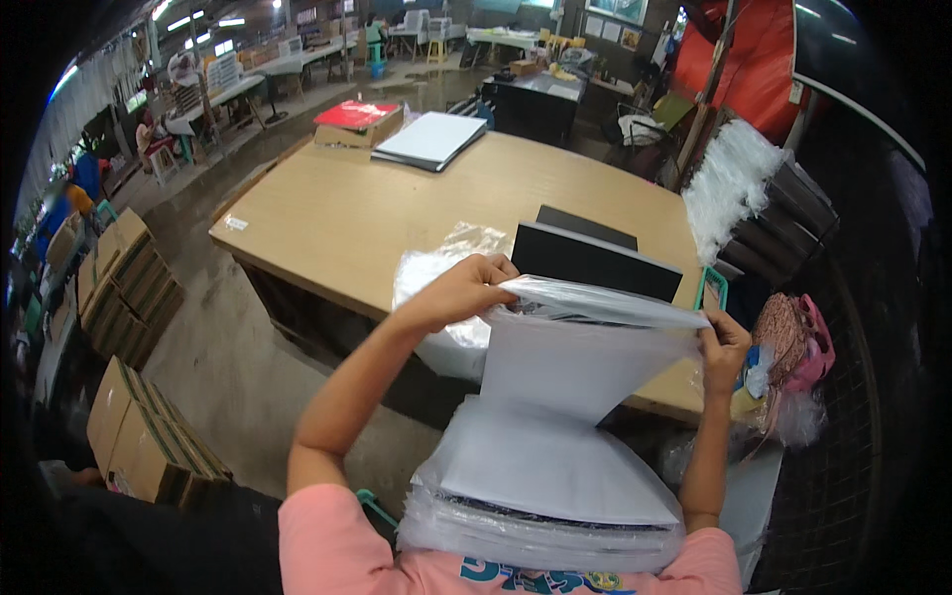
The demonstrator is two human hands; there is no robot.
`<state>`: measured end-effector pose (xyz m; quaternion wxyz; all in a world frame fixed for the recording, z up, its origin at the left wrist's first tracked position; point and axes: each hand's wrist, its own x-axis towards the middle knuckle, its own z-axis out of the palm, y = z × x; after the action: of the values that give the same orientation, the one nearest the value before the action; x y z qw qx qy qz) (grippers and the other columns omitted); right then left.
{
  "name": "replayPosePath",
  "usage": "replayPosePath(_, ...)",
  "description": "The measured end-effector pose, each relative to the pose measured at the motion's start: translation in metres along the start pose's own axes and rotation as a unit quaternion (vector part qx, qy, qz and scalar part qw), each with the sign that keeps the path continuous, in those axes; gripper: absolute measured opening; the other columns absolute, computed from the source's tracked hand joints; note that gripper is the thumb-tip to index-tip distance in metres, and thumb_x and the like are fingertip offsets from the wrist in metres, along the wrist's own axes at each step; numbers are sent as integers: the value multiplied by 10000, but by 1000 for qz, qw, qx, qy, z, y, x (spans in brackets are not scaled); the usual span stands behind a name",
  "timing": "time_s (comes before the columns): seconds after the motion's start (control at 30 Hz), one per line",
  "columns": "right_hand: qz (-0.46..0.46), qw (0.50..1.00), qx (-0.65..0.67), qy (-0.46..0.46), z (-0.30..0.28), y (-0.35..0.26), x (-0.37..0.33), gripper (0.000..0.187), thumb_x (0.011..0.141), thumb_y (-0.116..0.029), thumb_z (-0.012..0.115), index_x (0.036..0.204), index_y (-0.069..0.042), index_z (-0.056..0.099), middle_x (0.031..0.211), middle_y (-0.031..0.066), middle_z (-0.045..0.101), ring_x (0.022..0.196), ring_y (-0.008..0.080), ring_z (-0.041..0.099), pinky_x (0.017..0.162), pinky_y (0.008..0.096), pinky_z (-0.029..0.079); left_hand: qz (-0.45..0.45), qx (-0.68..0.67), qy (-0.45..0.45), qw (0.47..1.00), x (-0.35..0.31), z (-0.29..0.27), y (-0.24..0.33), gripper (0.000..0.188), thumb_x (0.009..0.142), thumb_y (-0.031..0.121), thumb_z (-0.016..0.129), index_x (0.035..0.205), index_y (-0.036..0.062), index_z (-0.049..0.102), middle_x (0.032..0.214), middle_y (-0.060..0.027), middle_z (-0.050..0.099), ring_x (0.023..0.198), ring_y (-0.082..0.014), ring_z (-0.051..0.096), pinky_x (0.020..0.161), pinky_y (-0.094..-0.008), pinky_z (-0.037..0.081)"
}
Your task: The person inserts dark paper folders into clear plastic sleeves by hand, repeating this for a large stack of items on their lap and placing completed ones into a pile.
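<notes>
My left hand grips the upper left corner of a clear plastic sleeve with a white sheet inside, lifted over my lap. My right hand pinches the same sleeve at its right edge. Under it, a stack of bagged white-covered flat items rests on my lap. Just beyond the sleeve, a black flat book or folder stands at the near edge of the wooden table. Loose clear plastic bags lie on the table by my left hand.
A white-topped stack and a cardboard box with a red cover sit at the table's far end. Bundled clear bags and dark trays stand right. Cardboard boxes lie on the floor left. A pink bag hangs right.
</notes>
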<state>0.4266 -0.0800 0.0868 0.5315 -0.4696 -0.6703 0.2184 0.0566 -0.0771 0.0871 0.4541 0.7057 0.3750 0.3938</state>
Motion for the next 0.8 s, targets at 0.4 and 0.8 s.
replayPosePath(0.4,369,785,493,-64,-2,98,-148,285,848,-248,522,1022,-31,583,1020,73,584,893,220,563,777,307,452,-335,-511,-117,783,-87,39,-146,94,865,142,515,874,61,562,647,41,500,426,21,340,377,-132,302)
replayPosePath(0.8,98,952,76,-281,53,201,-168,145,718,-80,579,655,51,584,691,94,605,609,158,537,612,271,411,-457,-305,-15,835,-95,58,-287,274,807,323,634,786,55,581,684,9,562,601,-73,532,540,-204,459)
